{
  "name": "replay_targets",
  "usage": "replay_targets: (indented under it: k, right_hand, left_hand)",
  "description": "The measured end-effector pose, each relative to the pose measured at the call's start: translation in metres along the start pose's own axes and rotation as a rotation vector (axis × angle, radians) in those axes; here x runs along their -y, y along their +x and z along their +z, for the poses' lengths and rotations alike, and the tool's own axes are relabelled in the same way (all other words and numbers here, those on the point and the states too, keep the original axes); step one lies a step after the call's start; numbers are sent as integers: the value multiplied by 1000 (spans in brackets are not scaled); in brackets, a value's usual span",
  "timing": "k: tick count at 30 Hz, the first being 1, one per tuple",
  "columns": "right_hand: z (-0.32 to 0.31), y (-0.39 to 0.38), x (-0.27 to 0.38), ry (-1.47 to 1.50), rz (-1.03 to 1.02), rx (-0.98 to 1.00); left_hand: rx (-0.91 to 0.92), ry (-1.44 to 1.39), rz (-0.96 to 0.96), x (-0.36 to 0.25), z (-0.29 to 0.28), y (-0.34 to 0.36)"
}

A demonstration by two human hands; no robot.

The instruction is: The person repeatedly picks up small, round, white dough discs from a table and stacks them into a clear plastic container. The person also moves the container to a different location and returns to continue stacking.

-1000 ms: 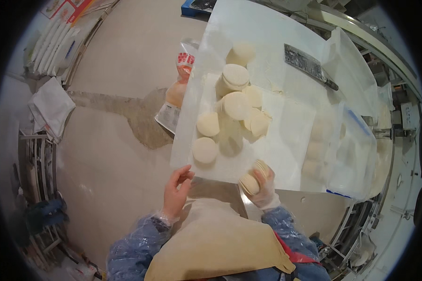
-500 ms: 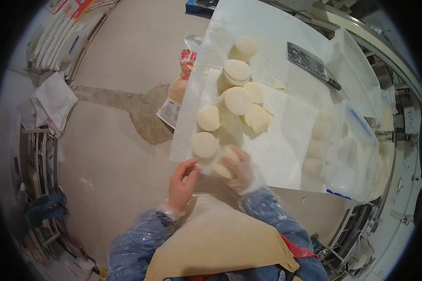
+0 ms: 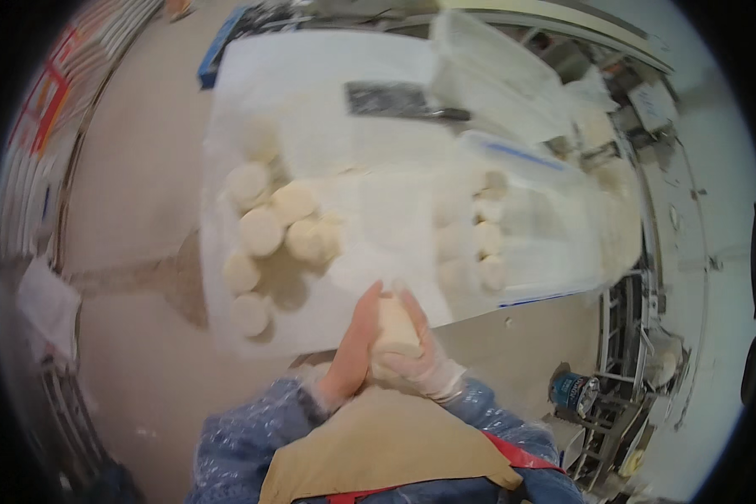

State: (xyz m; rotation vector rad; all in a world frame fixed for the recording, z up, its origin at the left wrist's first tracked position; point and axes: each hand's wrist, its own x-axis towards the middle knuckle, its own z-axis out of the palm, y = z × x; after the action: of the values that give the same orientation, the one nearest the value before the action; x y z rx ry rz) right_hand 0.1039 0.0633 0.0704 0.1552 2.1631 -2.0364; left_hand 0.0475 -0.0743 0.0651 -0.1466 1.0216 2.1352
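My left hand (image 3: 351, 349) and my gloved right hand (image 3: 420, 357) close around a stack of pale round dough wrappers (image 3: 396, 323) at the front of the white board (image 3: 378, 210). Several piles of round wrappers (image 3: 260, 231) lie on the board's left part, to the left of and beyond my hands. At the back a dark cleaver (image 3: 378, 98) lies flat, its handle to the right. A translucent tub (image 3: 538, 223) with a blue strip stands on the right, pale round pieces along its left side. The picture is blurred.
Behind the tub stands another white plastic bin (image 3: 496, 71), with metal rails and shelving along the right. A blue crate (image 3: 214, 63) sits behind the board, white sacks (image 3: 42, 151) at the far left, a white cloth (image 3: 49, 298) below them, and a blue can (image 3: 573, 388) at lower right.
My right hand has brought the stack leftward and inward to meet my left hand, which has now closed on it. The view has turned, so the board appears shifted left.
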Motion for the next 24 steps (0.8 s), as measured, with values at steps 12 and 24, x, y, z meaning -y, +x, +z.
replay_targets:
  k: [12, 24]
  right_hand:
    - [-361, 32, 7, -165, 800, 130]
    - [-322, 66, 0, -771, 944, 446]
  left_hand:
    - [-157, 1221, 593, 37, 108, 120]
    - [-119, 1109, 605, 43, 90, 114]
